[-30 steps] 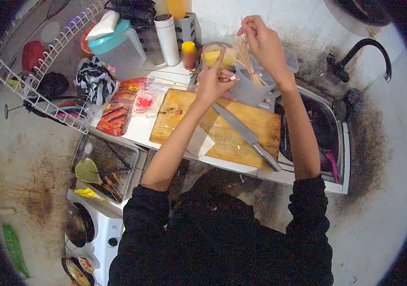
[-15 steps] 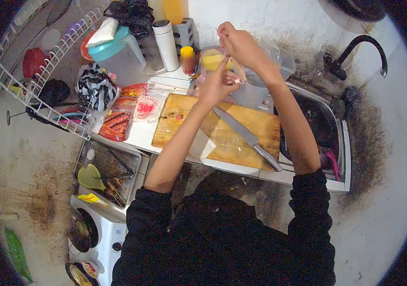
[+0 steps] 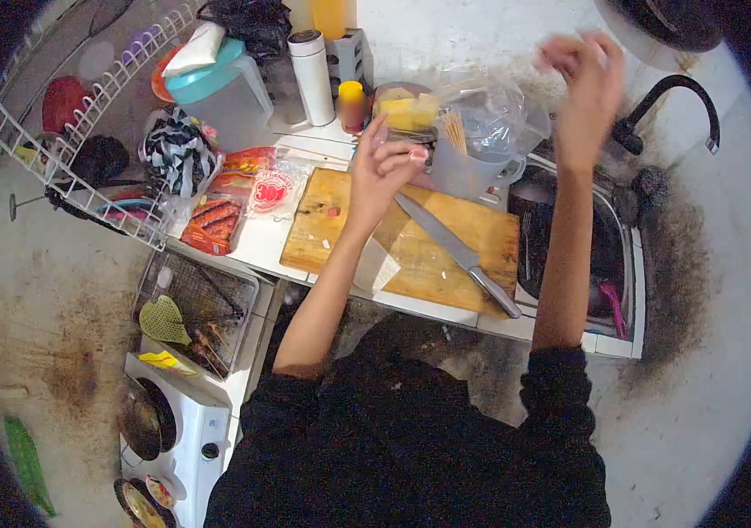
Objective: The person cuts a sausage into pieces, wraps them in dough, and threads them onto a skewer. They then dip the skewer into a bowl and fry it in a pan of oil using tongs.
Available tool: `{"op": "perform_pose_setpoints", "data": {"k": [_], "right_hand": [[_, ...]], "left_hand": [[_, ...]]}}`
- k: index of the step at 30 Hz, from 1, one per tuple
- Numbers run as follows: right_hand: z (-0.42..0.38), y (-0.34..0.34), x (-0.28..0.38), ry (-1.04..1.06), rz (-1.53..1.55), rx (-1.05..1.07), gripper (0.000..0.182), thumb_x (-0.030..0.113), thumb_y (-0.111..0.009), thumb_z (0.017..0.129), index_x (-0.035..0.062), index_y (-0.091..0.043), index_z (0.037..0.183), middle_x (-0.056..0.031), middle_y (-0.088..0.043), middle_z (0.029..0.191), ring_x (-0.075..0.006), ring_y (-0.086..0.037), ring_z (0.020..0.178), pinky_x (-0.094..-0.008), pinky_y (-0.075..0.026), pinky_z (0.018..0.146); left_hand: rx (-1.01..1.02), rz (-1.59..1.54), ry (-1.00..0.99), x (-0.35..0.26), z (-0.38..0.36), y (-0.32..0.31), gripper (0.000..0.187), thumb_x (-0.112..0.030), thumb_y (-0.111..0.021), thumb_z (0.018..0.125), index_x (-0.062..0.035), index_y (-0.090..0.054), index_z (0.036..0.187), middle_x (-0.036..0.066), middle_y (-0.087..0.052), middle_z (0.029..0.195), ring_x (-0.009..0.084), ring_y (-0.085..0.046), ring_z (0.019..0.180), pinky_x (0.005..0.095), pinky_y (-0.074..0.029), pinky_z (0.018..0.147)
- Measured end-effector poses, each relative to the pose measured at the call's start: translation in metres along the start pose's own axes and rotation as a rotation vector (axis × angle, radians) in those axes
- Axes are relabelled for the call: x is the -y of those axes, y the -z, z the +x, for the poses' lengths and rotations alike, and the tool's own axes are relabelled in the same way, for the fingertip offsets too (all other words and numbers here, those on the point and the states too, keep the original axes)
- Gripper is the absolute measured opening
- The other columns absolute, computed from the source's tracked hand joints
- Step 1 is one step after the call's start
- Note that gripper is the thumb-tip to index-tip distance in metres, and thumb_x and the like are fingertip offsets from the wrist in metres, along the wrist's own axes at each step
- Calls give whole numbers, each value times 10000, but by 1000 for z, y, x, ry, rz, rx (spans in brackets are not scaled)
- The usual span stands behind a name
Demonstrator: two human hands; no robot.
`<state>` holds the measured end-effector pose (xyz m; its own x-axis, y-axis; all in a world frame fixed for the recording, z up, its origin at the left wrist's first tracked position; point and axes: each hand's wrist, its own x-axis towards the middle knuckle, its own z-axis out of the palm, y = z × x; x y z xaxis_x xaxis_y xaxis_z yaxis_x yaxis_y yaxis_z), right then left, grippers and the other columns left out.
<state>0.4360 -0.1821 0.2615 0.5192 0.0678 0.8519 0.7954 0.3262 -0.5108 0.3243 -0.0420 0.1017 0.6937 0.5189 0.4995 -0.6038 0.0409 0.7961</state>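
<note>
My left hand [image 3: 377,180] is above the far edge of the wooden cutting board [image 3: 446,264], fingers curled around a small pink-and-white piece [image 3: 418,154] of food whose kind I cannot make out. Raised to the right, near the back wall, my right hand [image 3: 585,106] is blurred, with its fingers apart and nothing visible in them. A large knife [image 3: 446,239] lies diagonally on the board, beside a small reddish piece [image 3: 333,211] and a pale sheet [image 3: 377,268]. Behind the board, wooden skewers [image 3: 455,132] stand in a clear plastic jug [image 3: 468,172].
A sink [image 3: 635,273] with a black faucet [image 3: 675,84] is at the right. Red food packets [image 3: 214,224], a white bottle [image 3: 311,84] and a yellow-capped jar [image 3: 352,106] stand or lie left of the board. A stove [image 3: 195,431] is at lower left.
My hands, close together before, are now apart. The right hand has swung right and away, uncovering the skewers and jug; the left has drawn slightly back to the left.
</note>
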Motion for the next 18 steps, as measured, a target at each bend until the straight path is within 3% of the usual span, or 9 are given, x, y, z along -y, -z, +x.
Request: {"op": "perform_pose_setpoints", "data": {"k": [1,2,3,5,8,10,13,16,18], "right_hand": [[-16,7,18,-182,145,-147,199,142,-404,906,-13,-401,1031,-125,-561,852,-202,-571,776,-290,-470,713],[-36,25,5,-77,118,-146,199,153,-424,901,-6,-413,1022,-92,-530,883,-200,-552,832,-299,-469,722],[-52,36,7,-19,-181,-181,181,169,-422,906,13,-438,997,-55,-509,870,-174,-531,846,-291,-454,732],[-80,41,26,-343,211,-423,163,189,-421,912,35,-457,950,-31,-491,827,-144,-503,809,-269,-432,694],[-120,55,26,-373,10,-385,161,208,-423,915,50,-454,920,-29,-483,802,-126,-472,746,-255,-406,644],[-136,56,32,-384,524,-423,96,150,-452,887,71,-415,928,-39,-455,754,-135,-479,679,-256,-430,548],[-146,48,55,-366,361,-477,156,246,-407,915,93,-398,948,-45,-466,700,-132,-469,618,-256,-423,530],[-155,42,71,-215,294,-388,141,228,-406,920,89,-411,946,-39,-470,729,-113,-447,677,-253,-387,601],[-159,43,75,-200,371,-390,119,215,-389,923,100,-395,952,-45,-470,712,-114,-438,649,-256,-384,573]], "left_hand": [[-23,-8,31,-12,-10,4,705,49,-617,725,-22,-231,1311,123,-608,884,157,-591,852,250,-475,756],[-48,-15,63,-21,-22,7,708,63,-614,726,-20,-219,1308,140,-602,899,163,-585,875,255,-473,768],[-54,-13,62,-30,-32,9,708,63,-614,726,-20,-219,1308,140,-602,899,163,-585,875,255,-473,768],[-94,5,146,-44,-50,13,700,21,-628,735,-51,-243,1315,105,-614,881,169,-586,903,280,-455,827],[-78,-37,166,-56,-68,19,768,29,-668,692,-38,-224,1316,126,-625,913,175,-592,896,288,-453,832],[-74,43,119,-63,-76,18,809,31,-689,667,-32,-209,1316,130,-629,916,181,-596,893,303,-443,849],[-55,260,-18,-72,-82,14,846,34,-709,645,-23,-194,1314,141,-635,918,185,-602,894,311,-418,874],[-18,473,-154,-81,-85,13,850,28,-710,650,-15,-181,1314,143,-638,912,185,-604,897,310,-404,881],[7,542,-199,-83,-86,11,861,20,-713,650,-10,-169,1316,140,-641,906,187,-605,897,315,-404,880]]}}
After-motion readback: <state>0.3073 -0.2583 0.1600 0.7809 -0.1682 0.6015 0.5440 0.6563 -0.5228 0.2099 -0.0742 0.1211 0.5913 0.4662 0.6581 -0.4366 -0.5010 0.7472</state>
